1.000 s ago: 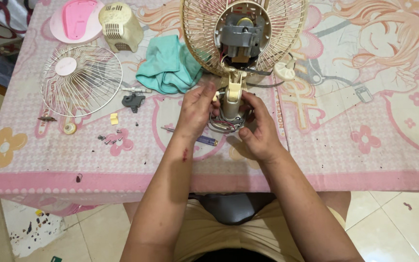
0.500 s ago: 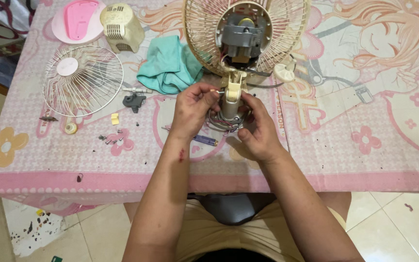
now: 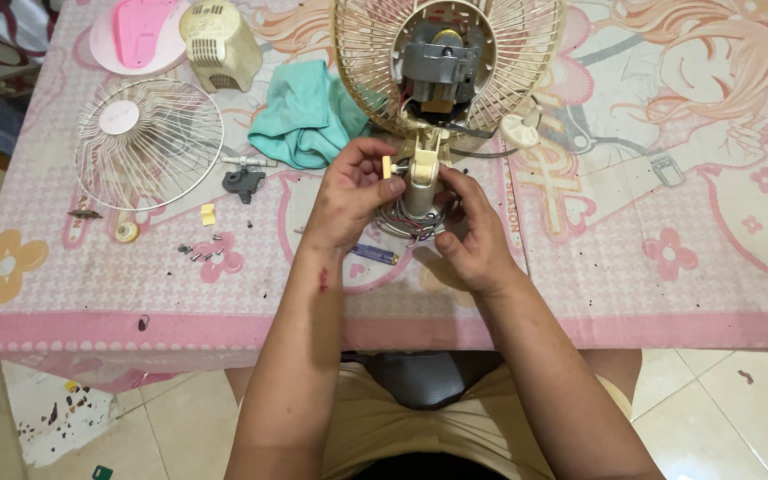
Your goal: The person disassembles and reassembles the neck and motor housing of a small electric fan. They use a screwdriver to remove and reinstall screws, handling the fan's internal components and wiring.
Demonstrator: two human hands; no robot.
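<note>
From the head camera, the person's left hand (image 3: 353,196) pinches a small cream knob (image 3: 388,167) on the side of the fan neck (image 3: 421,173). A moment ago those fingers sat lower on the neck; now they have gone up to the knob, so the work has moved to that little part. The right hand (image 3: 473,233) is wrapped around the neck just above the base (image 3: 399,222), as before, keeping it steady. The fan's back cage (image 3: 526,53) with its grey motor (image 3: 437,67) stands on the pink tablecloth (image 3: 633,293) (it has hardly moved). The loose front grille (image 3: 148,142) and teal cloth (image 3: 300,116) lie to the left.
</note>
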